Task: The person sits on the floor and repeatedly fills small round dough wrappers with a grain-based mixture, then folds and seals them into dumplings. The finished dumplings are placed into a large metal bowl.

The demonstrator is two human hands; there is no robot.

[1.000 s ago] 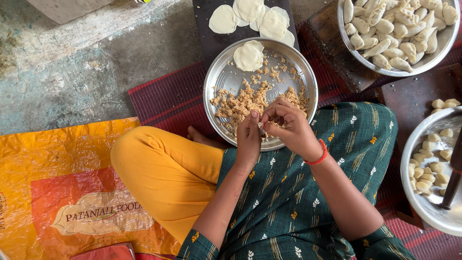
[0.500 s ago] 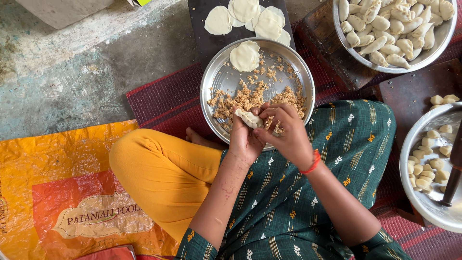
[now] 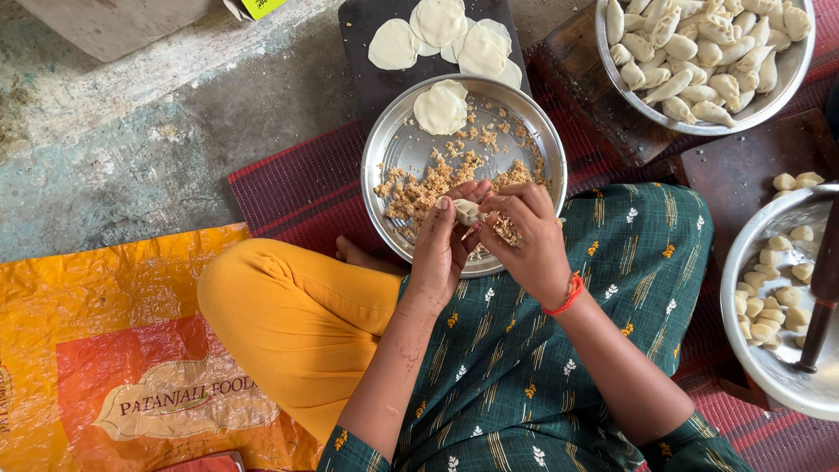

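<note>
1. Fingers of both hands pinch one small dumpling [image 3: 469,211]. The left hand [image 3: 441,249] cups it from below and the right hand [image 3: 523,236] nips its right end. Both grips are narrow and closed on the dough.
2. The dumpling lies between the two hands, touching both. Its long side runs left to right, a little tilted. Neither hand is nearer; they meet on it.
3. It hangs just above the near edge of a round steel plate [image 3: 393,149]. Brown crumbly filling [image 3: 428,179] is spread on the plate, mostly toward the near side.
4. One flat dough circle [image 3: 440,107] rests at the far edge of the plate.
5. More dough circles [image 3: 437,35] lie on a dark board [image 3: 358,65] just past the plate.
6. A big steel bowl [image 3: 612,61] at the far right holds many folded dumplings. Another steel bowl [image 3: 743,288] at the right edge holds small dough balls.
7. The plate sits on a dark red mat [image 3: 288,188] on a rough grey floor [image 3: 131,131]. An orange plastic sack [image 3: 96,350] lies at the near left.
</note>
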